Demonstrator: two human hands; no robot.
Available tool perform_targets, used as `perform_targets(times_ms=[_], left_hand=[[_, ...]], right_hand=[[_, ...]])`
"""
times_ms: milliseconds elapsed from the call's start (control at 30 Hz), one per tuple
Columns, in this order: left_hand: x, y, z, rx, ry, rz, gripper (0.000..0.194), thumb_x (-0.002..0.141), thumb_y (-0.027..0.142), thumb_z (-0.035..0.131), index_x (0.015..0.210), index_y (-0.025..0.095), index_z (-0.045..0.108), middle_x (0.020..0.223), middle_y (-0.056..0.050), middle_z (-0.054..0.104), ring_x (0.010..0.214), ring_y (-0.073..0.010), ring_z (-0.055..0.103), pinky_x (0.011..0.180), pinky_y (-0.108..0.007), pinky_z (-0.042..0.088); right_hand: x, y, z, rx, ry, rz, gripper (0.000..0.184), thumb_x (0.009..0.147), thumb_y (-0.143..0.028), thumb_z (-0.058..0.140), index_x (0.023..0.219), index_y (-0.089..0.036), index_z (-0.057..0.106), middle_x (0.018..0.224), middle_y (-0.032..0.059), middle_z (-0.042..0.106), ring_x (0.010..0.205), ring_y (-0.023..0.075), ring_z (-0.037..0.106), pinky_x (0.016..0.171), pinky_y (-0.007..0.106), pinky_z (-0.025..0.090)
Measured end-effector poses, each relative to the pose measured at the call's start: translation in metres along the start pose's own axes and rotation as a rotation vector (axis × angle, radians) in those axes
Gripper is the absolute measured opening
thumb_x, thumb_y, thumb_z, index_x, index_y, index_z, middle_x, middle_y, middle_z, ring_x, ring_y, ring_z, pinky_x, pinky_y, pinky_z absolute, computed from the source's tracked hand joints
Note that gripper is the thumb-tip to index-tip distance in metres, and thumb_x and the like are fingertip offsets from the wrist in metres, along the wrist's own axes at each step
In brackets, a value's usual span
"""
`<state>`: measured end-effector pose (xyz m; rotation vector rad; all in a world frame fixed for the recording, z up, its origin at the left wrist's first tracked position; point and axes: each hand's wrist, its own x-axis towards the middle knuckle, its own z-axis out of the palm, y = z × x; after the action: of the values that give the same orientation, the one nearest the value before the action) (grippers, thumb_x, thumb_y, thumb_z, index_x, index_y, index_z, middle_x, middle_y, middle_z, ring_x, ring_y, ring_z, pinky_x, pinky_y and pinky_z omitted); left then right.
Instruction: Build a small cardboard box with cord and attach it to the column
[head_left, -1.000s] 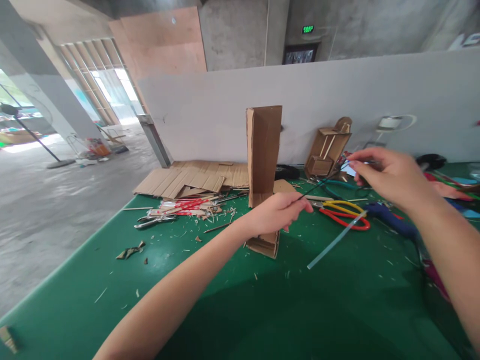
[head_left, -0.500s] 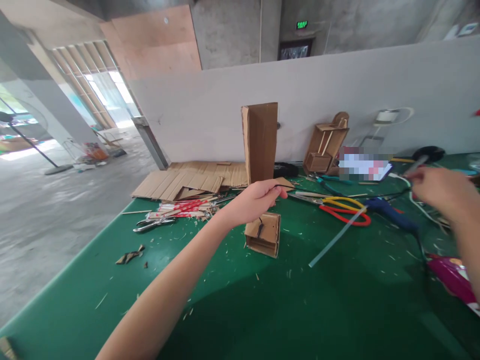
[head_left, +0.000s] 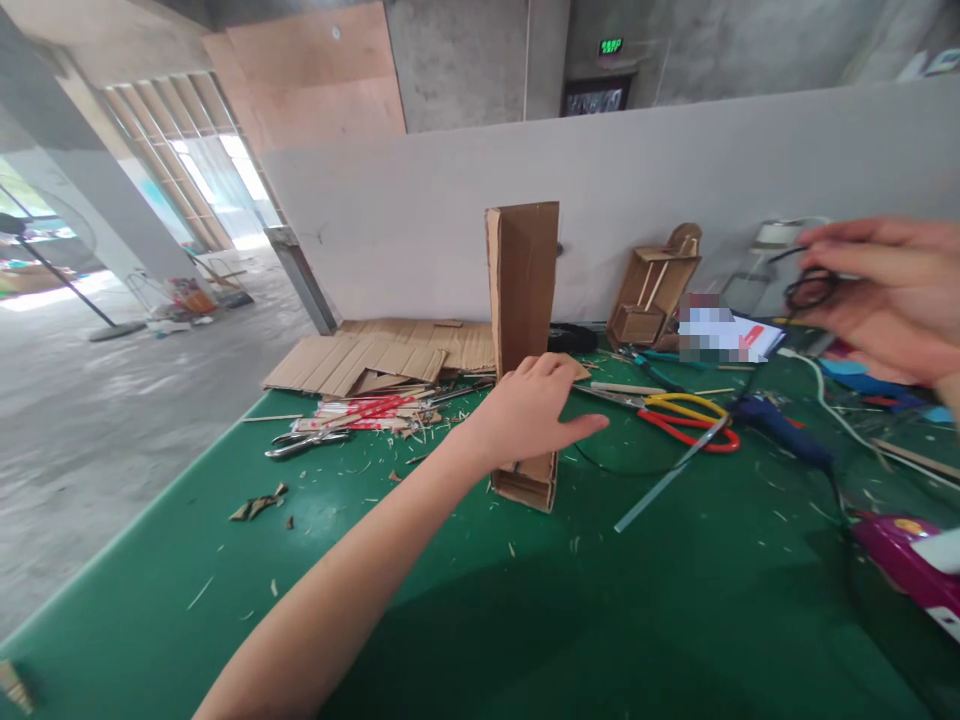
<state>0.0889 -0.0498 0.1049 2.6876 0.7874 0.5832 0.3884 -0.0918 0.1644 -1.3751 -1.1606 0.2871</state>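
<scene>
My right hand (head_left: 889,285), raised at the right, pinches a thin black cord (head_left: 810,290) with a small loop in it. From there the cord hangs down and runs along the table toward the cardboard pieces. My left hand (head_left: 536,410) is open, palm down with its thumb stretched out. It lies over a small cardboard box (head_left: 525,492), hiding most of it; whether it presses on the box I cannot tell. Behind that hand a tall folded cardboard piece (head_left: 526,280) stands upright.
Scissors (head_left: 686,420) with red and yellow handles, a clear glue stick (head_left: 667,475) and a blue glue gun (head_left: 784,432) lie to the right. Pliers (head_left: 307,440), sticks and cardboard sheets (head_left: 360,365) lie left. A cardboard model (head_left: 652,290) leans against the wall.
My left hand has let go of the cord and opened over the small box. My right hand has risen with the cord, which now sags onto the table instead of stretching between both hands.
</scene>
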Motion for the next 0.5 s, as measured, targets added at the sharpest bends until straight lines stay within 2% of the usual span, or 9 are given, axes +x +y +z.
perform_targets(times_ms=[67, 133, 167, 233, 300, 367, 433, 500], left_hand=[[0.012, 0.013, 0.009, -0.071, 0.033, -0.009, 0.062, 0.085, 0.055, 0.056, 0.129, 0.011, 0.047, 0.134, -0.019, 0.05, 0.126, -0.034, 0.044, 0.1, -0.045, 0.039], [0.027, 0.025, 0.018, -0.301, 0.021, -0.023, 0.064, 0.082, 0.058, 0.057, 0.125, 0.011, 0.046, 0.121, -0.017, 0.059, 0.114, -0.0293, 0.054, 0.092, -0.039, 0.046], [0.033, 0.031, 0.023, -0.435, 0.02, -0.033, 0.058, 0.085, 0.055, 0.055, 0.122, 0.011, 0.047, 0.111, -0.014, 0.063, 0.103, -0.0246, 0.059, 0.085, -0.035, 0.048], [0.042, 0.039, 0.03, -0.618, 0.01, -0.039, 0.035, 0.097, 0.042, 0.036, 0.108, 0.013, 0.051, 0.087, -0.007, 0.066, 0.079, -0.0153, 0.062, 0.074, -0.028, 0.049], [0.041, 0.044, 0.033, -0.633, 0.01, -0.042, 0.034, 0.099, 0.033, 0.025, 0.089, 0.016, 0.052, 0.075, -0.003, 0.061, 0.067, -0.0119, 0.057, 0.066, -0.025, 0.046], [0.03, 0.044, 0.032, -0.543, -0.009, -0.015, 0.034, 0.099, 0.033, 0.027, 0.076, 0.018, 0.048, 0.073, -0.001, 0.058, 0.066, -0.012, 0.054, 0.063, -0.025, 0.043], [0.014, 0.041, 0.028, -0.417, -0.078, 0.012, 0.036, 0.097, 0.038, 0.03, 0.07, 0.02, 0.044, 0.07, 0.0, 0.055, 0.064, -0.0129, 0.051, 0.059, -0.026, 0.039], [0.0, 0.038, 0.024, -0.27, -0.125, 0.012, 0.038, 0.095, 0.044, 0.035, 0.066, 0.02, 0.041, 0.065, 0.0, 0.053, 0.058, -0.0135, 0.048, 0.054, -0.028, 0.034]], right_hand=[[-0.027, -0.03, 0.037, 0.244, -0.062, 0.13, 0.011, 0.081, -0.006, 0.057, 0.082, -0.017, 0.06, 0.081, 0.0047, 0.059, 0.063, 0.0086, 0.054, 0.061, 0.029, 0.047], [-0.047, -0.048, 0.066, 0.371, -0.143, 0.153, 0.01, 0.078, -0.007, 0.058, 0.08, -0.017, 0.061, 0.077, 0.0018, 0.057, 0.064, 0.01, 0.056, 0.058, 0.027, 0.048], [-0.053, -0.052, 0.077, 0.404, -0.186, 0.149, 0.009, 0.078, -0.008, 0.059, 0.08, -0.017, 0.061, 0.077, 0.0011, 0.057, 0.064, 0.0098, 0.055, 0.057, 0.026, 0.048], [-0.055, -0.051, 0.089, 0.429, -0.226, 0.127, 0.006, 0.077, -0.013, 0.062, 0.082, -0.017, 0.061, 0.077, 0.0001, 0.055, 0.064, 0.0092, 0.055, 0.055, 0.024, 0.049], [-0.044, -0.04, 0.089, 0.395, -0.162, 0.101, 0.006, 0.076, -0.014, 0.064, 0.081, -0.016, 0.061, 0.075, -0.0003, 0.055, 0.064, 0.0089, 0.054, 0.055, 0.023, 0.049], [-0.023, -0.019, 0.079, 0.271, -0.005, 0.082, 0.008, 0.076, -0.011, 0.062, 0.082, -0.016, 0.06, 0.071, -0.0005, 0.054, 0.063, 0.0087, 0.054, 0.056, 0.023, 0.048], [0.001, 0.008, 0.063, -0.11, 0.182, 0.106, 0.017, 0.081, -0.017, 0.058, 0.096, -0.013, 0.063, 0.068, 0.0006, 0.054, 0.062, 0.0102, 0.055, 0.057, 0.026, 0.05], [0.021, 0.036, 0.046, -0.288, 0.29, 0.117, 0.032, 0.08, -0.014, 0.053, 0.108, -0.002, 0.063, 0.07, 0.007, 0.057, 0.058, 0.0125, 0.053, 0.054, 0.031, 0.05]])
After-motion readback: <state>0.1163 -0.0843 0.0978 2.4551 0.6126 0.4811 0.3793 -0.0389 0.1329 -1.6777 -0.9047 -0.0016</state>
